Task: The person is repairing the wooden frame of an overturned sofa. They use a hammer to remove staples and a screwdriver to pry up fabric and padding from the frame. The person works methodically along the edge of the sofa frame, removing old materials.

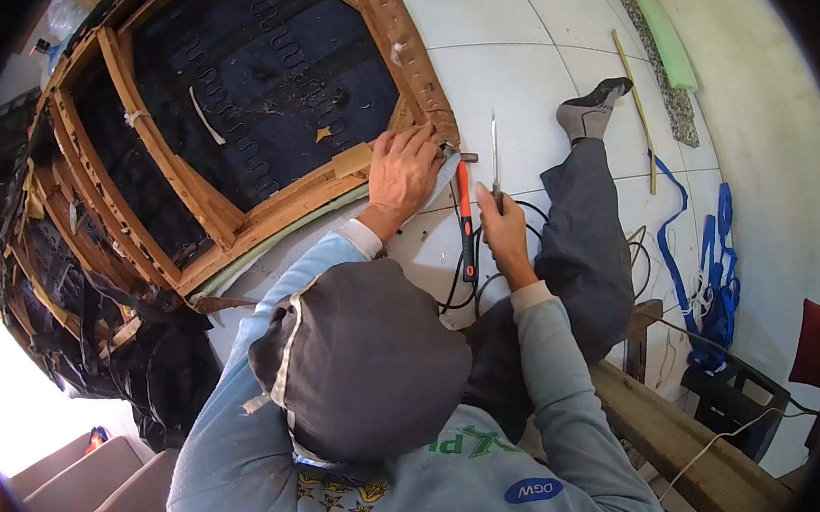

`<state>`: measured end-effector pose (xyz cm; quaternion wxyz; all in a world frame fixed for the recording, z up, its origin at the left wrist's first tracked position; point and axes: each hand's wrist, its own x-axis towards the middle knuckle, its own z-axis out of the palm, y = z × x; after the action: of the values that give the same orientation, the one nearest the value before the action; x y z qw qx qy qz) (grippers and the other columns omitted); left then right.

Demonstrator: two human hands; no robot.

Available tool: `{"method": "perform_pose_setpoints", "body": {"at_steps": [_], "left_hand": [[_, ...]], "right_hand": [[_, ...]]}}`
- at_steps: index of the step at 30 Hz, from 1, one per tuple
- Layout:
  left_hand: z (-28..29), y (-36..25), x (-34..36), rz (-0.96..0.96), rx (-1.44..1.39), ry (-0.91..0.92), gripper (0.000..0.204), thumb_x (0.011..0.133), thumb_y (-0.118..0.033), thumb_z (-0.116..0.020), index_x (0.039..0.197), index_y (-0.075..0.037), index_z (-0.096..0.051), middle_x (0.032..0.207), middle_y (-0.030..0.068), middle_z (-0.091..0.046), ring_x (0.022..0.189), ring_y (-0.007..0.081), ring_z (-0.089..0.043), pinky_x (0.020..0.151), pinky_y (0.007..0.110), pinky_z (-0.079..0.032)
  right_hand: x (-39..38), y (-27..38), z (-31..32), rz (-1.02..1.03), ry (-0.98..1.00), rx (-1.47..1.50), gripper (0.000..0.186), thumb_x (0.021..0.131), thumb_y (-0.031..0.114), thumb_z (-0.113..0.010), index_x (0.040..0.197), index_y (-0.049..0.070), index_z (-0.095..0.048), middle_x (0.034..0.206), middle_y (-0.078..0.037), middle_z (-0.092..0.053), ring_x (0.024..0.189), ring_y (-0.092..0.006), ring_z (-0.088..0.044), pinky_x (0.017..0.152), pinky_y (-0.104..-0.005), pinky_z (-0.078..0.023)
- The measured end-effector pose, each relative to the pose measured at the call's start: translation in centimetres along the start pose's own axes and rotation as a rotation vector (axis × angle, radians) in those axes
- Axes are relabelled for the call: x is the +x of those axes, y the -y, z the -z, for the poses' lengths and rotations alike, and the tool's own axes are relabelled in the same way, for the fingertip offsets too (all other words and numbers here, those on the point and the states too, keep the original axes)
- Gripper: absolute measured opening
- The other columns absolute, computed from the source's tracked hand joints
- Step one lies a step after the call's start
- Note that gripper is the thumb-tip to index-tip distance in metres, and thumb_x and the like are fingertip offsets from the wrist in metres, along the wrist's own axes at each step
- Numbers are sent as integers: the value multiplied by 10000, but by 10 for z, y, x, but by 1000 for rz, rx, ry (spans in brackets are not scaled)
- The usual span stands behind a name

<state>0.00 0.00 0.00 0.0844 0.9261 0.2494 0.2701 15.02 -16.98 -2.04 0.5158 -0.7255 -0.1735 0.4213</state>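
An upturned wooden seat frame, with brown covering along one side, fills the upper left. My left hand lies over its near right corner, fingers together and bent onto the wood and the covering's edge. Just right of the corner, my right hand is closed round the dark handle of a thin pointed metal tool. Its tip points away from me, apart from the frame; the exact kind is unclear. Between my hands, a hammer with a red and black handle lies on the floor.
Zigzag springs and dark cloth show inside the frame. My outstretched leg is on the white tiles at right. Beyond it are a yellow stick, green foam and blue straps. A black cable curls beside the hammer.
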Motion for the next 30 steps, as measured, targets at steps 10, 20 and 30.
{"method": "perform_pose_setpoints", "body": {"at_steps": [10,20,30], "left_hand": [[13,-15,13,140,46,-36,423,884,-247,-842,1260,-124,-693,1127,92,-743,1095,309,-698,960,463,-527],[14,-8,28,239,24,13,377,877,-308,-849,1182,-130,-716,868,155,-745,826,383,-747,752,507,-592],[54,-34,58,451,-798,-121,437,1001,-248,-830,1323,17,-700,1161,147,-784,1024,256,-766,945,376,-618]], "right_hand": [[30,27,-46,274,-124,-3,237,979,195,-783,1021,-39,-790,770,-35,-714,679,-98,-576,628,-303,-464],[31,16,-43,215,-96,145,237,993,197,-780,969,-38,-768,703,8,-630,628,-97,-523,586,-321,-419],[-5,19,-23,352,-127,-115,296,1041,257,-755,925,-11,-711,659,-28,-593,609,-122,-490,587,-345,-421]]}}
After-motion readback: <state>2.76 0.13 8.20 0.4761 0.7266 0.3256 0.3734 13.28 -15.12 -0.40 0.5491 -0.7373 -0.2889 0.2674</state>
